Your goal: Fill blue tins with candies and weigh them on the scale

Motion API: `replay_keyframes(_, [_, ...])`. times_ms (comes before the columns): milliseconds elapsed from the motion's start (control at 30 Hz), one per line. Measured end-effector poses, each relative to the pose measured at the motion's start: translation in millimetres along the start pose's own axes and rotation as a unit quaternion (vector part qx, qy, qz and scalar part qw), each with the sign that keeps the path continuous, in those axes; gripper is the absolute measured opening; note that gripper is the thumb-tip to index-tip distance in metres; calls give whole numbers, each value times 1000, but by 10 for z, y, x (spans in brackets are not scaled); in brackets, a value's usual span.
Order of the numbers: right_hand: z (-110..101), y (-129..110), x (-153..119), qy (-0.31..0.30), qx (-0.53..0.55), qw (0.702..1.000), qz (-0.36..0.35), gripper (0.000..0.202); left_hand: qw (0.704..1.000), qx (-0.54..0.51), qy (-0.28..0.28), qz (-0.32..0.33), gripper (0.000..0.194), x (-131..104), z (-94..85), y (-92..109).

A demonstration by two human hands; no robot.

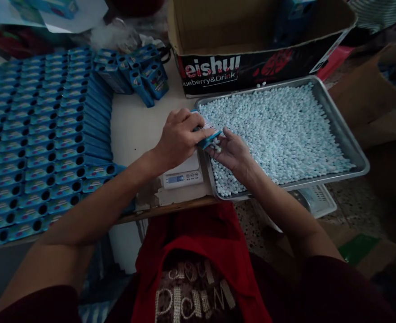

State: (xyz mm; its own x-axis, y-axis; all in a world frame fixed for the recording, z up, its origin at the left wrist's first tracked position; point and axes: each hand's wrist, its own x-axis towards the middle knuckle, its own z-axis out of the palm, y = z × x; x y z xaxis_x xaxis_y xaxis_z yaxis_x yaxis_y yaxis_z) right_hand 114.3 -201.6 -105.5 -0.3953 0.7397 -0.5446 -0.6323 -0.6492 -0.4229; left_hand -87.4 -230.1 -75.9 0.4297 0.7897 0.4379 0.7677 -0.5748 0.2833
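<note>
My left hand (181, 134) grips a small blue carton (207, 140) from above, its end tipped down toward my other palm. Just below it, over the near left edge of the tray, my right hand (232, 151) is cupped palm up with its fingers partly curled. A few small pale candies (217, 146) lie between the carton's end and the fingers of that hand. The metal tray (362, 163) around it is spread with many of these white and pale-blue pieces. A white digital scale (184, 178) sits under my left wrist, its display lit.
Rows of upright blue cartons (46, 148) fill the left side of the table. Several loose cartons (147, 74) stand or lean at the back. A large cardboard box (214, 74) rises behind the tray, and another cardboard box (366, 96) is at the far right.
</note>
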Motion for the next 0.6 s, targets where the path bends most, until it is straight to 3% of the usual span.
replay_keyframes(133, [89, -14, -99, 52, 33, 998, 12, 30, 990, -108, 13, -86, 34, 55, 42, -117])
replay_keyframes(267, [93, -98, -191, 42, -33, 998, 38, 22, 937, -268, 28, -222, 51, -84, -90, -274])
replay_keyframes(367, [47, -180, -223, 22, -149, 989, -2, 16, 900, -313, 29, -301, 67, -332, -232, -360])
replay_keyframes(467, [109, -245, -211, -67, -310, 945, -74, 17, 890, -303, 13, -340, 72, -575, -299, -359])
replay_keyframes(600, [455, -247, -147, -205, -491, 835, -137, 29, 890, -310, 3, -335, 79, -724, -288, -308])
